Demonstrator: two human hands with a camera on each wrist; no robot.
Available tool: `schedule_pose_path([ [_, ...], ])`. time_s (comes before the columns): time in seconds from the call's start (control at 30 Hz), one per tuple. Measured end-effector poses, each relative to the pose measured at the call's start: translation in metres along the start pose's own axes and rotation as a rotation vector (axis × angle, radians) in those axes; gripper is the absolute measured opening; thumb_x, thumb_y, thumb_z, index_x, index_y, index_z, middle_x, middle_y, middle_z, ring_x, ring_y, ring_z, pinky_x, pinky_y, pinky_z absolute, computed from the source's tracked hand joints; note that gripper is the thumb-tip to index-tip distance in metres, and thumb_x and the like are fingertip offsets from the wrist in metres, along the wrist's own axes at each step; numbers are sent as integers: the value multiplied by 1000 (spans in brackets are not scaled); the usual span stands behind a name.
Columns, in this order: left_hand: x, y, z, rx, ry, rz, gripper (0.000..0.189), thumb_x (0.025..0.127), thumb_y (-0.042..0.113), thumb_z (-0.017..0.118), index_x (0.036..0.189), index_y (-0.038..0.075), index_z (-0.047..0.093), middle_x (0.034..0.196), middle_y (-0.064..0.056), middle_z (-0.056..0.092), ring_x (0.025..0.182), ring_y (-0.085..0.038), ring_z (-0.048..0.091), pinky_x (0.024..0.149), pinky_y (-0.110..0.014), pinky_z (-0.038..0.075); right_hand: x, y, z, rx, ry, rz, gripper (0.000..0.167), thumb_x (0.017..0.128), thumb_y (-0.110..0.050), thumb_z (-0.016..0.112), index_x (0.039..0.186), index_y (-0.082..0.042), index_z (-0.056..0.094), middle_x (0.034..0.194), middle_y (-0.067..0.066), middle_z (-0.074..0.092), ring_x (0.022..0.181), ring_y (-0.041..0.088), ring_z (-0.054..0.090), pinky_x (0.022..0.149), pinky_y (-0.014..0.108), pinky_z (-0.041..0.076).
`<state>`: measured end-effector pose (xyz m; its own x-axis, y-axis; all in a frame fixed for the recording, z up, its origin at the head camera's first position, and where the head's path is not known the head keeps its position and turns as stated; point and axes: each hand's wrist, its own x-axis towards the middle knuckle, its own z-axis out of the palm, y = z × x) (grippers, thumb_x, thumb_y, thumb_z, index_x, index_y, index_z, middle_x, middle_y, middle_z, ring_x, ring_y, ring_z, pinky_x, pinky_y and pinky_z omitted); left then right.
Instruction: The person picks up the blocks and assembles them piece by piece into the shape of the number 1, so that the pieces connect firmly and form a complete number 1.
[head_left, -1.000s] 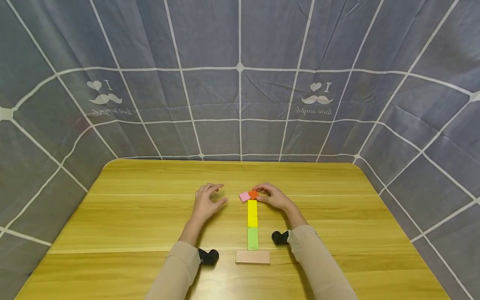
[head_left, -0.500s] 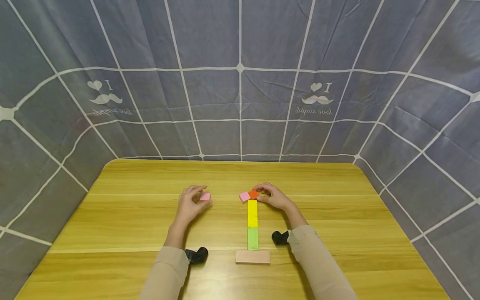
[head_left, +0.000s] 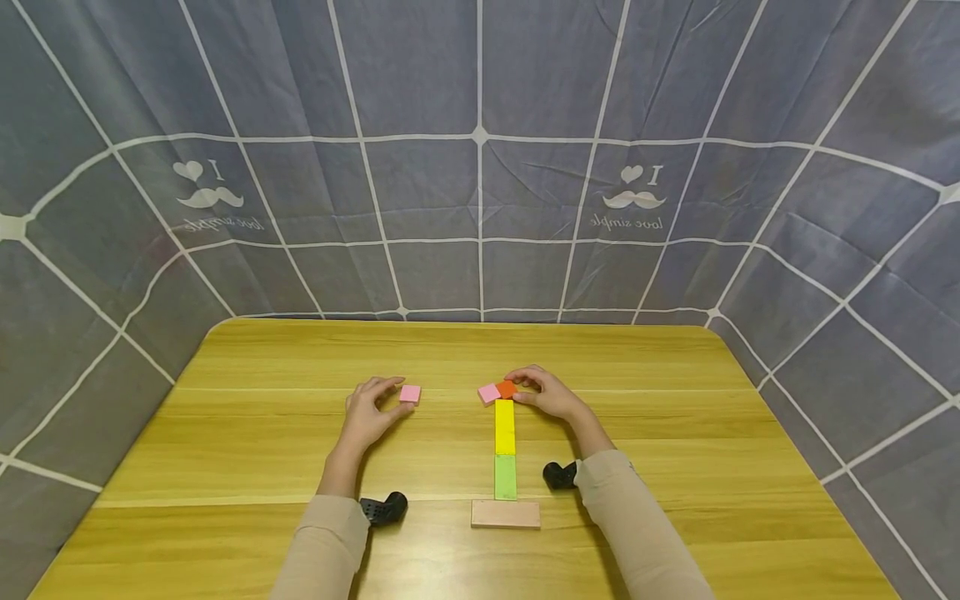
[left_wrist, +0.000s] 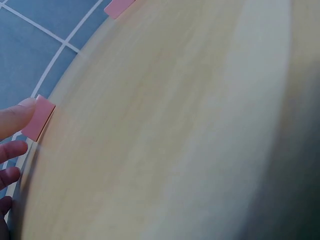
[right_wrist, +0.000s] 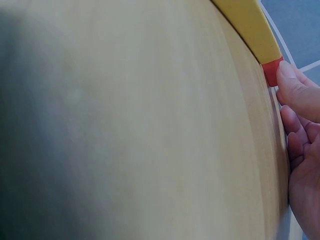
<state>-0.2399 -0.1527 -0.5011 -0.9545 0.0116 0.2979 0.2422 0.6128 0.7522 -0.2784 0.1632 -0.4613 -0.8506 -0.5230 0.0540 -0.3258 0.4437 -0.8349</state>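
In the head view my left hand [head_left: 365, 414] is beside a pink square block [head_left: 410, 395] on the table, index finger at its far side and thumb at its near side. From the left wrist, the thumb [left_wrist: 20, 116] overlaps that pink block's end and the other fingers are spread below. My right hand [head_left: 553, 395] pinches an orange-red block [head_left: 507, 389] at the far end of a yellow block [head_left: 505, 427]. A second pink block [head_left: 489, 393] sits slanted against the orange-red one. The right wrist view has the thumb [right_wrist: 295, 92] on the red block's edge.
A light green block [head_left: 506, 477] continues the line from the yellow one toward me. A pale wooden plank [head_left: 506, 514] lies crosswise at its near end. Black wrist devices [head_left: 384, 508] show at both cuffs. A grey checked curtain [head_left: 480, 208] surrounds the wooden table [head_left: 262, 450].
My left hand has moved left, and the left pink block, out of sight at first, shows between its thumb and fingers. The right hand and the row of blocks stay put.
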Motion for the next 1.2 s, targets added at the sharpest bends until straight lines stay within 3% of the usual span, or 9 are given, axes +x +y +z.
schedule_pose_path([
  [0.33,-1,-1,0,49,-15,36,43,75,17,74,114,4,62,101,-14,61,94,-32,47,87,-50,23,0,0,1,-12,2,-2,31,87,-1,58,116,9,54,111,26,51,100,39,46,90,50,36],
  [0.57,-1,0,-1,60,-37,24,40,78,19,72,114,5,62,105,-13,61,94,-31,47,87,-49,24,0,1,1,-4,10,0,31,87,0,58,115,9,54,110,26,51,99,38,46,89,49,37],
  [1.2,-1,2,3,69,2,-7,33,76,20,73,103,4,65,102,-12,61,93,-31,49,87,-48,26,0,2,1,-19,14,3,30,87,0,58,115,9,54,110,25,51,97,36,46,87,46,37],
])
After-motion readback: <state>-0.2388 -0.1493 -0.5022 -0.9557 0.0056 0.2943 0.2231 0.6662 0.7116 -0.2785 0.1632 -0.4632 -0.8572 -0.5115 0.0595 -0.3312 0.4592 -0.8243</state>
